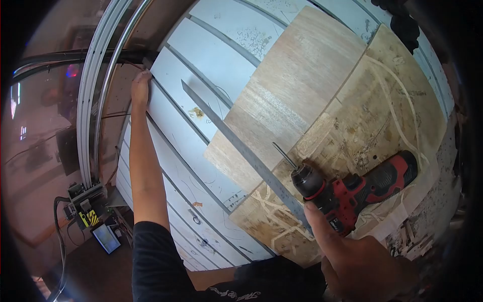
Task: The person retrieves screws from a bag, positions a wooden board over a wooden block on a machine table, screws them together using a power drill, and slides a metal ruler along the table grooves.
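My left hand (141,88) is at the far left edge of the white slatted bed (188,108), arm stretched out. Its fingers look curled, and what they close on is hidden. At lower right, my right hand (359,259) has its index finger stretched along the near end of a long metal ruler (241,146); the other fingers are bent and partly hidden. The ruler slants up left across a pale plywood sheet (297,70) toward the white slats. Just beyond the fingertip lies a red and black cordless drill (347,194), a thin bit in its chuck.
A worn, groove-scarred wooden board (387,100) lies under the drill. Metal rails (95,90) run along the left side. Below them are a small lit screen (106,237) and cables. A dark item (404,32) sits at the upper right; wood scraps (410,239) lie lower right.
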`<state>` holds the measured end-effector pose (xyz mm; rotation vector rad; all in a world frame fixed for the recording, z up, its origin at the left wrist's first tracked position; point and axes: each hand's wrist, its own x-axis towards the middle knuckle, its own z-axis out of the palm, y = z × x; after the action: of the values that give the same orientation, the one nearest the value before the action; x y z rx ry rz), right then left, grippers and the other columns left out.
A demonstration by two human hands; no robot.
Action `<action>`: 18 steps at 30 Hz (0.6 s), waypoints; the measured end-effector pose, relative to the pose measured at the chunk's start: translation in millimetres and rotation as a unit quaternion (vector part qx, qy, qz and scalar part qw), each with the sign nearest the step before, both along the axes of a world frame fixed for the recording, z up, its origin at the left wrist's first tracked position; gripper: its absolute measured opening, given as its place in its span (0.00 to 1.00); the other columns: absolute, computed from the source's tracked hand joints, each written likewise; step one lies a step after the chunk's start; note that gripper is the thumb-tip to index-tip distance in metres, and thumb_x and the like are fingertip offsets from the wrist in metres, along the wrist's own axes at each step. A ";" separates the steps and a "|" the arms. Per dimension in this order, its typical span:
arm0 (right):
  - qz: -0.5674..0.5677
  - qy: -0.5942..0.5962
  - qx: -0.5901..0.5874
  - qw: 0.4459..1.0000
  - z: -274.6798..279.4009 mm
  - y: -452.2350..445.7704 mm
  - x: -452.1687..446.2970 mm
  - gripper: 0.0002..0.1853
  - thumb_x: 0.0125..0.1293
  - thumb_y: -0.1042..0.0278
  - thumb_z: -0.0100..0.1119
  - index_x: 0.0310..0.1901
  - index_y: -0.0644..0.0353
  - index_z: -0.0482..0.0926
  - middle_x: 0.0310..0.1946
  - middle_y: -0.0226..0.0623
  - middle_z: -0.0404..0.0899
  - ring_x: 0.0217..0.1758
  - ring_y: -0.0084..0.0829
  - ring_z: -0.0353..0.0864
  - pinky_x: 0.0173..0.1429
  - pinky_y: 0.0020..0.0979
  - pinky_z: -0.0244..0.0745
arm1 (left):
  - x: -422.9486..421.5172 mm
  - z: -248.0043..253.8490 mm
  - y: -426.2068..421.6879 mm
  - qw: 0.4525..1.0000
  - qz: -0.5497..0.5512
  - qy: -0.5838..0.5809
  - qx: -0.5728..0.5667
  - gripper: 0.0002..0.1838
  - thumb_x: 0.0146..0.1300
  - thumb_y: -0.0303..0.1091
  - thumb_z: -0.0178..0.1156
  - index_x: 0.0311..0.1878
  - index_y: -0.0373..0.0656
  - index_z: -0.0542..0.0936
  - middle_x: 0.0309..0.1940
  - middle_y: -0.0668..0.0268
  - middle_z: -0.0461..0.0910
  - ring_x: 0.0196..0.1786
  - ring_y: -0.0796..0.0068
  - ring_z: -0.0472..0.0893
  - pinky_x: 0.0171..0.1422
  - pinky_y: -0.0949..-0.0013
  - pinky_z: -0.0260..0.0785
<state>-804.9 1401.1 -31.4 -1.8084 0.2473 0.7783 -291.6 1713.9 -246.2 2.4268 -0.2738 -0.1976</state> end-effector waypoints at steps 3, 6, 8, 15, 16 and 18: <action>-0.018 -0.048 0.036 0.998 -9.9 1.1 -9.2 0.44 0.62 0.83 0.50 0.80 0.52 0.48 0.55 0.58 0.79 0.39 0.59 0.83 0.38 0.48 0.78 | 7.0 -3.7 7.8 0.997 -0.011 0.060 -0.054 0.19 0.65 0.40 0.56 0.50 0.36 0.84 0.44 0.64 0.83 0.52 0.72 0.78 0.64 0.72 0.63; 0.025 -0.050 0.046 0.997 -14.1 0.2 -11.7 0.44 0.62 0.81 0.51 0.80 0.56 0.47 0.54 0.60 0.80 0.32 0.56 0.82 0.34 0.47 0.78 | 0.0 2.8 3.7 1.000 -0.007 0.012 -0.013 0.20 0.67 0.41 0.54 0.50 0.35 0.84 0.47 0.63 0.82 0.54 0.70 0.77 0.65 0.71 0.62; 0.045 -0.019 0.072 0.996 -15.3 0.1 -11.8 0.44 0.61 0.79 0.53 0.79 0.60 0.47 0.52 0.62 0.81 0.28 0.52 0.82 0.32 0.46 0.77 | -10.7 12.2 -9.0 1.000 0.019 0.012 -0.020 0.20 0.67 0.41 0.53 0.51 0.35 0.83 0.48 0.62 0.82 0.55 0.69 0.76 0.66 0.71 0.62; 0.021 -0.047 0.093 0.994 -29.4 3.5 -29.4 0.43 0.62 0.77 0.54 0.79 0.62 0.48 0.49 0.63 0.80 0.27 0.53 0.81 0.32 0.46 0.76 | 4.7 0.6 6.9 0.998 -0.045 -0.018 -0.047 0.22 0.70 0.40 0.49 0.56 0.35 0.82 0.55 0.57 0.81 0.61 0.66 0.75 0.71 0.69 0.59; 0.007 -0.044 0.102 0.994 -29.8 4.6 -32.3 0.43 0.63 0.76 0.53 0.79 0.62 0.48 0.47 0.64 0.80 0.27 0.54 0.81 0.32 0.47 0.76 | 0.4 2.9 10.0 0.998 -0.038 -0.022 -0.049 0.22 0.70 0.40 0.49 0.56 0.35 0.82 0.55 0.57 0.81 0.61 0.66 0.75 0.71 0.69 0.59; 0.005 -0.044 0.110 0.993 -28.9 10.5 -40.1 0.43 0.63 0.76 0.53 0.79 0.61 0.48 0.45 0.65 0.80 0.27 0.55 0.81 0.33 0.48 0.75 | -17.3 4.5 16.4 0.996 -0.041 -0.071 -0.041 0.23 0.73 0.41 0.47 0.60 0.35 0.80 0.60 0.55 0.80 0.65 0.65 0.75 0.73 0.67 0.58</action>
<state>-845.1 1411.5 -60.3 -1.6319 0.0913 0.7030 -308.9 1730.2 -241.7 2.3533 -0.4387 -0.0487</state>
